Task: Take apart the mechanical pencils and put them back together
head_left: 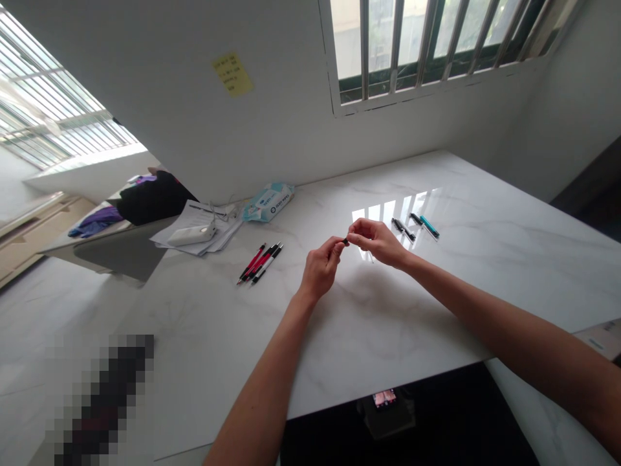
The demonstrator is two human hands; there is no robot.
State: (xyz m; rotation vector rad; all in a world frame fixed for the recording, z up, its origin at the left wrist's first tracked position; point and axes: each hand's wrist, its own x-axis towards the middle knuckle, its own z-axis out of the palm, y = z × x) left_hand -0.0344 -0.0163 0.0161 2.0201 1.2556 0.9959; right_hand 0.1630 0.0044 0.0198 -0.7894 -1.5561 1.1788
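Both hands meet above the middle of the white marbled table (388, 323). My left hand (320, 268) pinches a small black piece (345, 241) between thumb and forefinger. My right hand (376, 241) is closed at the other side of that piece, its fingertips touching it; whether it holds a further part is too small to tell. To the left of my left hand lie several red, black and white pens (261, 264). Just beyond my right hand are black pen parts (403, 230) and a teal pen part (429, 226).
A wipes packet (269, 202) lies near the wall, beside papers (226, 238) with a white device (191, 234) on them. Dark clothing (152, 197) is at the far left. A lit phone screen (385, 398) shows below the table's front edge.
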